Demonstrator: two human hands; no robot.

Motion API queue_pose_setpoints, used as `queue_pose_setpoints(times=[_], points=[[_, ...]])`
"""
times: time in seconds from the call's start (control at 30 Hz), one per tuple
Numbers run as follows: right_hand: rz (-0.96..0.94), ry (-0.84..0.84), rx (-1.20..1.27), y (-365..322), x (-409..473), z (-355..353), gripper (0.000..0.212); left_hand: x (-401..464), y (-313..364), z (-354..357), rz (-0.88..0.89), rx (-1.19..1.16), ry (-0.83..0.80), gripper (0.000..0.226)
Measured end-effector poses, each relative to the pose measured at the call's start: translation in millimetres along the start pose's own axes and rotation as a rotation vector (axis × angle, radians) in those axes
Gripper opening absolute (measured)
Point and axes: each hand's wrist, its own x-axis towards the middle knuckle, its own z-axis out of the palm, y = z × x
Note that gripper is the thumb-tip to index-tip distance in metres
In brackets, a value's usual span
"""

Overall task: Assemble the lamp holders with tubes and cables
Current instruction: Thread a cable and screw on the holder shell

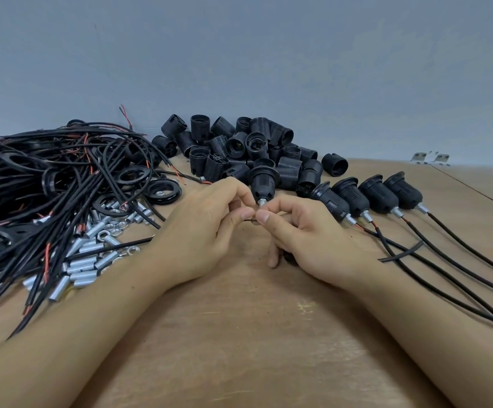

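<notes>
- Now the left hand (207,228) and the right hand (301,231) meet at the middle of the wooden table (239,334), fingertips pinched on a thin black cable (250,220).
- Just above the fingers, one black lamp holder (262,179) points its metal tube (261,201) down to them.
- Four finished holders (366,195) lie at right, loose cables (47,178) at left.
</notes>
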Motion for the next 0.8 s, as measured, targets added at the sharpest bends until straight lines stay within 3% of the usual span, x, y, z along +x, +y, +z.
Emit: queue_pose_setpoints(times=[0.17,0.27,0.4,0.6,0.8], points=[[0.014,0.048,0.129,2,1,1,0.014,2,0,-6,-0.033,0.065,0.1,0.01],[0.029,0.105,0.224,4,4,0,0.015,21,-8,-14,-0.17,0.117,0.191,0.005],[0.022,0.166,0.319,7,7,-3,0.013,67,-26,-13,-0.362,0.158,0.017,0.014],[0.007,0.261,0.303,14,11,-7,0.013,108,-42,2,-0.323,0.566,-0.278,0.025],[-0.006,0.244,0.347,12,12,-6,0.017,115,-41,16,-0.354,0.823,-0.364,0.048]])
